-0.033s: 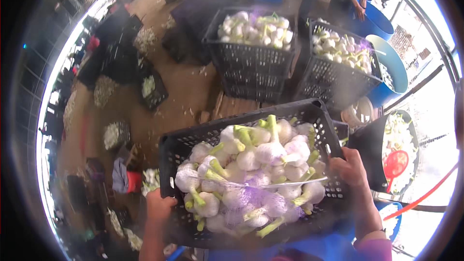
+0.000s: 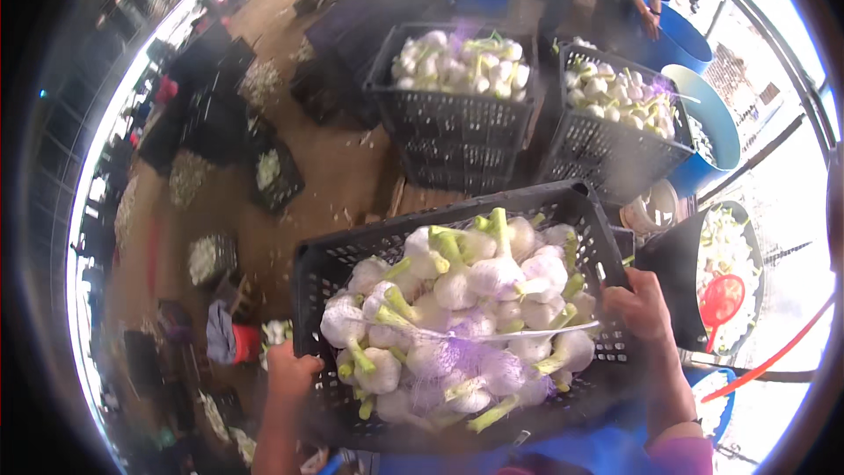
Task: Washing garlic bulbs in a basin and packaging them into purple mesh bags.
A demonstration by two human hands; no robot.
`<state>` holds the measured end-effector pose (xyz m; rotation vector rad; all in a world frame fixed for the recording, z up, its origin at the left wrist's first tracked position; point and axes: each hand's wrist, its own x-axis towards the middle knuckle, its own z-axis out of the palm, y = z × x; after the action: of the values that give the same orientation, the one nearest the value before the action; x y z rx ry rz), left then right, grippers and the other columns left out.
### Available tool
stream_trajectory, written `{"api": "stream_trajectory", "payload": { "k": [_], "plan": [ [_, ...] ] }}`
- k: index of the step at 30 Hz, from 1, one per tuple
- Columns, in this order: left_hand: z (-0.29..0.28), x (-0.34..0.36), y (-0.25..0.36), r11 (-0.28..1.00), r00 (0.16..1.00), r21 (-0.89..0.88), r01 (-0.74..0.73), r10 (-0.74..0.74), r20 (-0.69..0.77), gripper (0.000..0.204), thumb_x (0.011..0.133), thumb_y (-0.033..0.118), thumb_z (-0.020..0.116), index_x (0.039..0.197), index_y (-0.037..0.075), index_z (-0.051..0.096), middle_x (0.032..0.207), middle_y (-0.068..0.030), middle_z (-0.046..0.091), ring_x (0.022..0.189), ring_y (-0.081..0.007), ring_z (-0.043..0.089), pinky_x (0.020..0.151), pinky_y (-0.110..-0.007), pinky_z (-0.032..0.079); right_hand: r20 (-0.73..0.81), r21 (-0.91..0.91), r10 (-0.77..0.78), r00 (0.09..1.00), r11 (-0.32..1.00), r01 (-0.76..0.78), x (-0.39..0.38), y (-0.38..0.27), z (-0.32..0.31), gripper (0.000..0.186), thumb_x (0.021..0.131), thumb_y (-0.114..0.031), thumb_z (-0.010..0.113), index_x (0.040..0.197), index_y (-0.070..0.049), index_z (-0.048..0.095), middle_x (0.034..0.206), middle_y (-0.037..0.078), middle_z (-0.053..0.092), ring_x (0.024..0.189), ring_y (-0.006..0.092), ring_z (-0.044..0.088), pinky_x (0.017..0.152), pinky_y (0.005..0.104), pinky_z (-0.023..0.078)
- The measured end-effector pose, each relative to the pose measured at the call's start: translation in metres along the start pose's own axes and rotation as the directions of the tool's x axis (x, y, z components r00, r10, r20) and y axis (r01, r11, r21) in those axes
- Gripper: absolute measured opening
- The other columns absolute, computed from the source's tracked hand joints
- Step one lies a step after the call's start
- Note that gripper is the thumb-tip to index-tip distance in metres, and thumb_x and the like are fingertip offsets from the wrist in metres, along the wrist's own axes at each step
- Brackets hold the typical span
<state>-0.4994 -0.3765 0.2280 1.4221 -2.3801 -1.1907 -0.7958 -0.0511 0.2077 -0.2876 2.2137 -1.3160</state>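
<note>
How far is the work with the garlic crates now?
Done: two black crates of garlic stand filled on the ground ahead. In hand: the left hand and right hand grip the sides of a third full crate, held in the air. Left: this crate is not yet set down.

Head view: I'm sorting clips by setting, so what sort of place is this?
Probably a produce sorting yard or farm shed: both hands carry a black crate of garlic bulbs, two more full crates stand ahead, and trimmings litter the dirt floor.
</note>
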Motion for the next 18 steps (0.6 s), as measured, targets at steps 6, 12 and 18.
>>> {"api": "stream_trajectory", "payload": {
  "k": [6, 12, 18],
  "plan": [
    [-0.024, 0.19, 0.09, 0.787, 0.871, 0.437, -0.436, 0.491, -0.014, 0.02, 0.054, 0.0, 0.055, 0.073, -0.006, 0.057, 0.062, -0.0082, 0.059, 0.056, -0.0119, 0.053, 0.054, -0.028, 0.043, -0.228, 0.052, -0.018, 0.973, 0.998, 0.03, 0.085, -0.089, -0.006, 0.017, 0.064, -0.011, 0.051, 0.07, 0.004, 0.056, 0.055, 0.004, 0.053, 0.052, 0.0082, 0.049, 0.049, 0.022, 0.038],
    [-0.048, 0.354, 0.239, 0.694, 0.719, 0.311, -0.649, 0.693, -0.047, 0.021, 0.055, 0.002, 0.055, 0.074, -0.006, 0.058, 0.064, -0.0108, 0.06, 0.057, -0.0147, 0.054, 0.056, -0.029, 0.044, -0.514, -0.247, -0.392, 0.763, 0.919, 0.307, 0.206, -0.189, -0.027, 0.019, 0.063, -0.017, 0.052, 0.053, -0.001, 0.055, 0.051, 0.004, 0.053, 0.049, 0.0106, 0.049, 0.048, 0.0251, 0.038],
    [-0.017, 0.502, 0.305, 0.839, 0.844, 0.096, -0.536, 0.536, 0.028, 0.02, 0.055, 0.004, 0.054, 0.072, -0.006, 0.058, 0.063, -0.0096, 0.058, 0.057, -0.014, 0.053, 0.057, -0.027, 0.042, -0.425, -0.213, -0.312, 0.85, 0.947, 0.241, 0.397, -0.194, -0.053, 0.019, 0.064, -0.017, 0.053, 0.055, -0.002, 0.06, 0.05, 0.005, 0.056, 0.045, 0.0116, 0.051, 0.046, 0.0266, 0.041]
  ]
}}
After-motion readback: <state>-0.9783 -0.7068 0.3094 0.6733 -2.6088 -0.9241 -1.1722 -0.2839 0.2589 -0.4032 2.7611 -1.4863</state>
